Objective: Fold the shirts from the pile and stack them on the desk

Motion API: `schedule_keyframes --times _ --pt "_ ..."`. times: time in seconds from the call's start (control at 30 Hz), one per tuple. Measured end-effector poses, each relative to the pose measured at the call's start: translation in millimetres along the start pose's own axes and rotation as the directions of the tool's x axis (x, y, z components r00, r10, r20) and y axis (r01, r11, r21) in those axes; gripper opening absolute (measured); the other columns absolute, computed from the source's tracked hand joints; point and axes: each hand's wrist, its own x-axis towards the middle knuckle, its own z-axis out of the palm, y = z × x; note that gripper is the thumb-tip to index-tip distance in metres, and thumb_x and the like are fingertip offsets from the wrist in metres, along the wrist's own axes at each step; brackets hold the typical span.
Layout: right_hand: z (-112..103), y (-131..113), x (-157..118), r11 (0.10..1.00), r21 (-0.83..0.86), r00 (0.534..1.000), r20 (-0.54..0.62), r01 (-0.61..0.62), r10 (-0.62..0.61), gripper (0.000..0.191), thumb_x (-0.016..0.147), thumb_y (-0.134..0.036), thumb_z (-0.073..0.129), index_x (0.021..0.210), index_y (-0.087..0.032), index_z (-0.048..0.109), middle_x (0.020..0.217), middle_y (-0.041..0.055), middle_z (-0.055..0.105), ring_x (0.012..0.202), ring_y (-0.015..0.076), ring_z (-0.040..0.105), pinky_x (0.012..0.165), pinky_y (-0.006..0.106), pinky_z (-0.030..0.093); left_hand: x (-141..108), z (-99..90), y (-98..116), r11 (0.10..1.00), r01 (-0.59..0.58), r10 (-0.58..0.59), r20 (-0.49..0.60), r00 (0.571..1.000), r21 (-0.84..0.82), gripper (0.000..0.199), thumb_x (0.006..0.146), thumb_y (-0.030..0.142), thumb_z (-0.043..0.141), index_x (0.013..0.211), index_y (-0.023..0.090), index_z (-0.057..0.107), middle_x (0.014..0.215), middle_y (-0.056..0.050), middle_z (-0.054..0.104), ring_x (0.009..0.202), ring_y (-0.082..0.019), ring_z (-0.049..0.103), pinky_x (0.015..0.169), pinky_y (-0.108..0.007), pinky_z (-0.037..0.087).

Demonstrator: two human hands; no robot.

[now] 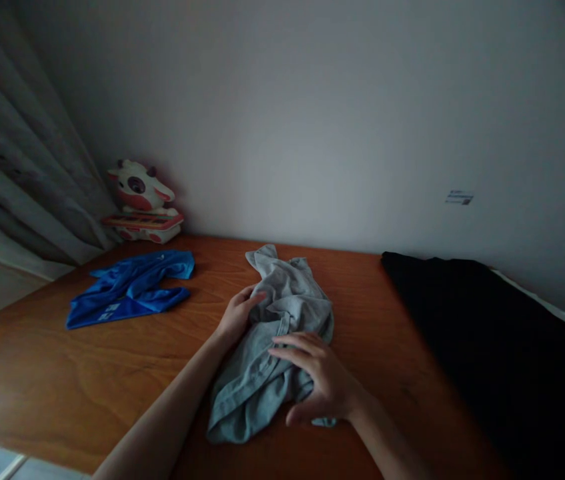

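Grey garment (292,293): crumpled, on desk (377,347), centre. Left hand (236,316) at garment's left edge, thumb uppermost; whether gripping, unclear. Right hand (326,379) unclosed, fingers apart over lower part; contact uncertain. Handling, as judged: light, flat touch from both sides should limit bunching. Containers: none seen.

Right hand (330,377) is covering a chunk of the grey garment (295,297), and I can't tell how far the left hand's (237,315) fingers go under it. Wall sticker (459,197) is way too small to read, same with the white print (110,312) on the blue garment (137,287). Black cloth (472,347) runs out of frame and mostly hides some white thing (537,300). Curtain's (12,147) cut off at the left, forearms (172,407) at the bottom.
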Motion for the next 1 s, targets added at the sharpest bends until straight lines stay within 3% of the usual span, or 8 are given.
schedule_keyframes --times 0.07,0.17,0.23,0.3,0.53,0.63,0.83,1.0 --pt "-1.7 14.9 -4.9 0.992 0.014 0.966 -0.227 -0.123 0.123 0.048 0.094 -0.060 0.055 0.127 -0.026 0.066 0.127 0.0093 0.067 0.118 0.0269 0.061 0.104 0.043 0.047 0.3 -1.2 -2.9 0.985 -0.036 0.040 -0.017 0.999 0.167 0.058 0.069 0.054 0.078 0.113 0.016 0.068 0.106 -0.009 0.077 0.098 -0.028 0.073 0.086 -0.038 0.058" --pt "-1.5 44.8 -12.9 0.907 0.005 0.738 -0.579 -0.422 0.346 0.044 0.098 -0.055 0.048 0.117 -0.020 0.065 0.113 0.0138 0.067 0.106 0.0268 0.064 0.095 0.044 0.051 -1.1 -0.6 -4.4 0.923 -0.129 0.133 0.015 0.991 0.363 0.055 0.073 0.054 0.076 0.114 0.019 0.068 0.108 -0.007 0.076 0.100 -0.027 0.071 0.091 -0.038 0.055" --pt "0.3 62.6 -17.4 0.811 -0.019 0.619 -0.656 -0.585 0.431 0.052 0.094 -0.064 0.049 0.110 -0.017 0.067 0.106 0.0163 0.067 0.101 0.0302 0.064 0.092 0.048 0.051 -2.6 0.5 -3.4 0.896 -0.172 0.164 0.053 0.985 0.410 0.051 0.078 0.055 0.071 0.115 0.020 0.068 0.109 -0.005 0.076 0.100 -0.026 0.070 0.093 -0.037 0.054" --pt "2.9 73.7 -20.3 0.734 -0.068 0.593 -0.641 -0.676 0.486 0.057 0.091 -0.070 0.050 0.100 -0.018 0.070 0.105 0.0177 0.067 0.101 0.0331 0.064 0.092 0.051 0.050 -3.1 0.9 -2.4 0.890 -0.189 0.176 0.071 0.982 0.414 0.050 0.081 0.056 0.067 0.115 0.020 0.069 0.108 -0.004 0.076 0.100 -0.025 0.070 0.092 -0.035 0.054" --pt "5.8 71.3 -15.7 0.808 0.182 0.669 -0.476 -0.560 0.571 0.046 0.090 -0.066 0.048 0.083 -0.023 0.061 0.077 0.0079 0.069 0.074 0.0255 0.067 0.070 0.035 0.049 5.1 -3.5 -10.5 0.929 -0.187 0.173 0.072 0.982 0.318 0.059 0.084 0.066 0.058 0.116 0.019 0.071 0.110 -0.006 0.076 0.105 -0.025 0.067 0.092 -0.034 0.053" --pt "-1.7 77.6 -15.9 0.753 0.386 0.547 -0.522 -0.533 0.654 0.049 0.086 -0.070 0.050 0.089 -0.022 0.059 0.079 0.0085 0.071 0.075 0.0258 0.067 0.070 0.034 0.050 8.9 -5.6 -14.0 0.960 -0.184 0.188 0.004 0.982 0.210 0.060 0.082 0.067 0.062 0.115 0.018 0.071 0.109 -0.007 0.075 0.108 -0.026 0.066 0.094 -0.034 0.053" --pt "-27.3 106.0 -27.6 0.695 0.583 0.155 -0.708 -0.422 0.689 0.060 0.071 -0.075 0.061 0.095 -0.020 0.061 0.093 0.0111 0.073 0.090 0.0276 0.068 0.084 0.040 0.051 14.6 -14.9 -6.5 0.974 -0.212 0.191 -0.230 0.954 -0.073 0.057 0.074 0.062 0.075 0.111 0.020 0.069 0.097 -0.005 0.074 0.080 -0.017 0.067 0.073 -0.029 0.054" --pt "-46.8 116.7 -42.6 0.678 0.596 0.050 -0.734 -0.430 0.677 0.054 0.070 -0.069 0.066 0.093 -0.020 0.065 0.089 0.0081 0.074 0.090 0.0272 0.068 0.083 0.039 0.052 14.9 -28.6 5.5 0.939 -0.339 0.322 -0.461 0.827 0.048 0.052 0.075 0.054 0.077 0.111 0.020 0.062 0.083 0.000 0.068 0.060 -0.009 0.056 0.058 -0.022 0.045"
